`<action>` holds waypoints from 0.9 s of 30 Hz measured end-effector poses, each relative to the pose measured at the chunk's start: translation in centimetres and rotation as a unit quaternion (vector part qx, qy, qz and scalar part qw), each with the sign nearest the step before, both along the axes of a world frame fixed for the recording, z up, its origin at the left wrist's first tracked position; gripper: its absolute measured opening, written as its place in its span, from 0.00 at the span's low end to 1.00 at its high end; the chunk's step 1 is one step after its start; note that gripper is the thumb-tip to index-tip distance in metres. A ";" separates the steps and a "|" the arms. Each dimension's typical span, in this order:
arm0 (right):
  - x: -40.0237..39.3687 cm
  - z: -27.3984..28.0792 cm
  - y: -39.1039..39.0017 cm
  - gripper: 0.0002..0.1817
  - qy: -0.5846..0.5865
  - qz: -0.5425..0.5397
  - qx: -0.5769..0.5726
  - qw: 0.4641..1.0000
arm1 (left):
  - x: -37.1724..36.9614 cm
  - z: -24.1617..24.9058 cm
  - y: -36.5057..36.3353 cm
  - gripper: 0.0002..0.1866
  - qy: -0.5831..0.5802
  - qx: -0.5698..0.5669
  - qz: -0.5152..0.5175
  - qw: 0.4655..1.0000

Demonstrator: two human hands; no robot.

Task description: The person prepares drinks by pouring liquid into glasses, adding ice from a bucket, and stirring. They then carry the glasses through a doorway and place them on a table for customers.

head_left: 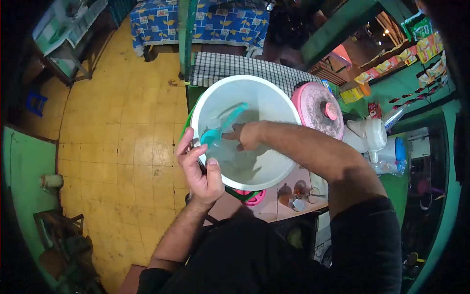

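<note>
A large white bucket (286, 161) stands in front of me on the counter, with clear, ice-like pieces (213, 123) inside. A teal plastic scoop (234, 115) leans within it, its cup to the left and its handle toward the far wall. My right hand (248, 136) reaches into the bucket, index finger extended close beside the scoop and thumb apart below. At the bucket's left rim is my left hand (201, 171), palm turned up, fingers and thumb spread, fingertips close to the scoop's cup. I cannot tell whether anything transparent lies between its fingers.
Right of the bucket rests a pink round lid (313, 110) beside a white jug (369, 134). Glasses (298, 193) stand near the counter's front edge, and part of a pink item (252, 197) shows below the bucket. Packets (396, 61) hang at far right; yellow tiled floor (117, 142) spreads left.
</note>
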State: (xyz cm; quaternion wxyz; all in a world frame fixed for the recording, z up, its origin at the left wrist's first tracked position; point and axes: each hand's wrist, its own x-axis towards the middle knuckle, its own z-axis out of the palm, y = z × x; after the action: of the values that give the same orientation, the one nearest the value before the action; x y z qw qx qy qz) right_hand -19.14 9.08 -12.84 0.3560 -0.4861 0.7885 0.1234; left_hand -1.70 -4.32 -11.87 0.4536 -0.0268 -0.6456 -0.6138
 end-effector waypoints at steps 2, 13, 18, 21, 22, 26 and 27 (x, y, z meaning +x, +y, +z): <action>0.3 0.1 -0.5 0.37 -0.063 -0.065 0.038 0.995 | 0.0 -0.2 0.1 0.16 0.004 0.005 -0.001 1.000; 1.9 1.8 -1.5 0.47 -0.173 -0.102 0.131 0.971 | -0.1 0.1 0.1 0.16 0.003 0.005 0.004 1.000; 2.1 3.4 -2.0 0.50 -0.322 -0.319 0.155 0.878 | -0.2 0.0 0.3 0.15 0.003 0.026 -0.005 1.000; 1.7 3.1 -2.0 0.48 -0.349 -0.405 0.142 0.833 | -0.3 0.0 0.3 0.15 0.005 0.034 -0.008 0.999; 2.0 2.5 -2.1 0.47 -0.350 -0.386 0.149 0.840 | -0.4 0.1 0.4 0.15 0.008 0.032 -0.008 0.999; 2.9 0.2 -2.5 0.46 -0.358 -0.458 0.188 0.792 | -0.5 0.2 0.3 0.14 0.011 0.033 -0.003 0.999; 3.0 -0.1 -2.4 0.46 -0.356 -0.458 0.189 0.792 | -0.5 0.2 0.3 0.14 0.015 0.031 -0.004 0.999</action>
State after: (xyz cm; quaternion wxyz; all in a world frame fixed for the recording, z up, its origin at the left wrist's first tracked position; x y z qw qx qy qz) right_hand -16.11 6.71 -12.97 0.7111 -0.0006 0.6974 -0.0890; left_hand -2.20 -4.01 -11.71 0.4614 -0.0239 -0.6191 -0.6350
